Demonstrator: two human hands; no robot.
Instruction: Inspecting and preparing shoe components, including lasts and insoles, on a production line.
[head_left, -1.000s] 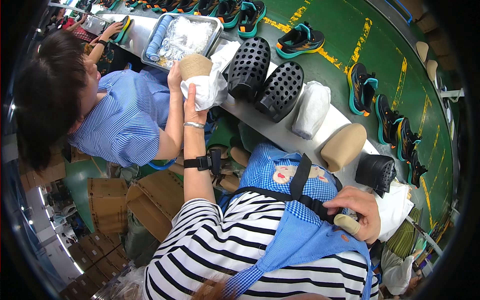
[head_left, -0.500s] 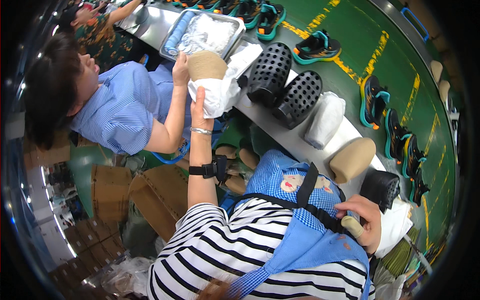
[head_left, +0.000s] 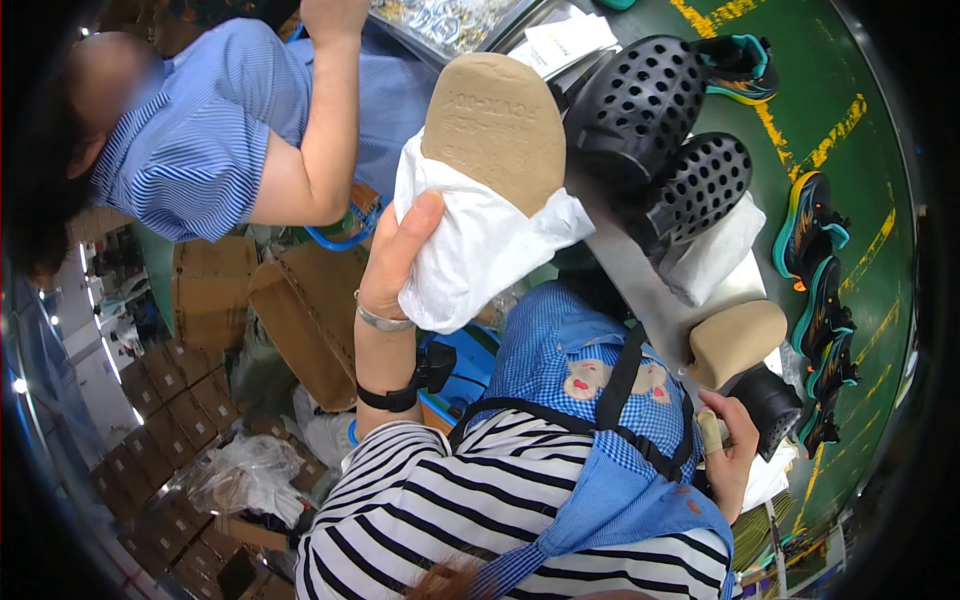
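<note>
My left hand grips a beige moulded shoe insert, its lower part wrapped in white tissue paper. The thumb presses on the paper; the other fingers are hidden behind. Against my apron, my right hand is loosely bent, a beige finger cot on one digit and nothing visible in its grasp. Nearest to it are a black shoe form and a second beige insert on the bench. Farther along lie a paper-wrapped insert and two black perforated shoe forms.
A metal tray with small items stands at the far end, white papers beside it. Colourful sneakers line the green surface on the right. A co-worker sits at left. Cardboard boxes stand below.
My left hand has drawn the paper-wrapped insert closer, away from the co-worker's hand. The view has shifted toward the far end of the bench. My right hand stays by the apron.
</note>
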